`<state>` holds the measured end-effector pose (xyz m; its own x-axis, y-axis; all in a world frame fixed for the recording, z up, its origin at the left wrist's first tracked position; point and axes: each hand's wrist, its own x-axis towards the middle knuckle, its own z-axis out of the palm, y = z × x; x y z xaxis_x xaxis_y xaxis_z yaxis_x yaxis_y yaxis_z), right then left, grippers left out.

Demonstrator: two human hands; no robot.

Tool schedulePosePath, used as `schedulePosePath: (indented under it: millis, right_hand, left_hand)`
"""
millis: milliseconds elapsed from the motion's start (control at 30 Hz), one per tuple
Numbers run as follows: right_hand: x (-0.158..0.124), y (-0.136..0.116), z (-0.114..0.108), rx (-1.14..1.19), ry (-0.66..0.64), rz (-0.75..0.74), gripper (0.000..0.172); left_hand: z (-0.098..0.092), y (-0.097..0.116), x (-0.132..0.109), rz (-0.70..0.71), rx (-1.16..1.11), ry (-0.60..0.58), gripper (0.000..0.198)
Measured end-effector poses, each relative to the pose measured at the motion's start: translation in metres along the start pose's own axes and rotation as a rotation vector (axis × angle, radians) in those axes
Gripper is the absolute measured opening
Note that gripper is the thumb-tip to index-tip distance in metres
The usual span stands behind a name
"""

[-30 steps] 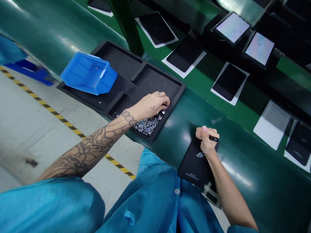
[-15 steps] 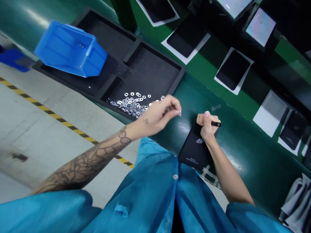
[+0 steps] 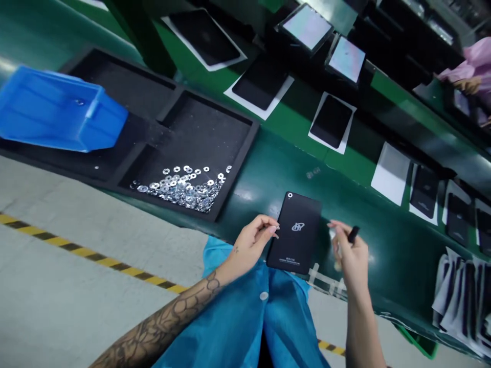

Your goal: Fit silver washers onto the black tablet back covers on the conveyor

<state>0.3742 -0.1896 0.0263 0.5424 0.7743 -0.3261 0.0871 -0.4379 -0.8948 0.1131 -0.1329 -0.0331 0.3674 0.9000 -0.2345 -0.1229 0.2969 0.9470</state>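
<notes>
- Just at the 9 o'clock edge of the black tablet (image 3: 297,235), the left hand (image 3: 251,243) curls its fingers against it, grip unclear.
- At 3 o'clock, the right hand (image 3: 349,258) pinches a black pen (image 3: 353,234), fingers apart from the tablet.

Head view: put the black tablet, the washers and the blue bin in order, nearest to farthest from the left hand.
From the left hand:
1. Black tablet: at the fingertips, to the hand's right.
2. Washers: in the black tray, up and left of the hand.
3. Blue bin: farthest, at the tray's far left end.
</notes>
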Motion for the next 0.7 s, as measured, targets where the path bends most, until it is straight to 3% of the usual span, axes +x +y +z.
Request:
schedulePosePath:
  millis: [100,200,300,367,467,600,700]
  right_hand:
    - [-0.037,0.031,-0.014,-0.059,-0.076,0.207,0.075]
    - [-0.055,0.052,0.0,0.046,-0.168,0.307,0.086]
    - [-0.042,0.057,0.015,0.129,-0.194,0.308,0.085]
    - [-0.016,0.049,0.009,0.154,-0.121,0.226,0.084]
    - [0.038,0.016,-0.039,0.157,0.027,0.077,0.091]
    - [0.128,-0.036,-0.139,0.082,0.181,-0.115,0.093]
    - [0.19,-0.058,-0.193,-0.263,0.311,-0.14,0.076]
  left_hand:
    - [0.019,-0.005,-0.008,0.076,0.149,0.011,0.021]
    - [0.035,-0.011,-0.01,0.089,0.201,0.027,0.023]
    - [0.037,-0.015,0.003,0.028,0.165,0.061,0.034]
    - [0.029,-0.015,0.02,0.03,0.18,0.077,0.045]
    - [0.007,-0.012,0.04,0.102,0.307,0.074,0.044]
    - [-0.022,-0.011,0.042,0.334,0.523,0.058,0.031]
    - [-0.026,-0.014,0.037,0.525,0.635,0.033,0.021]
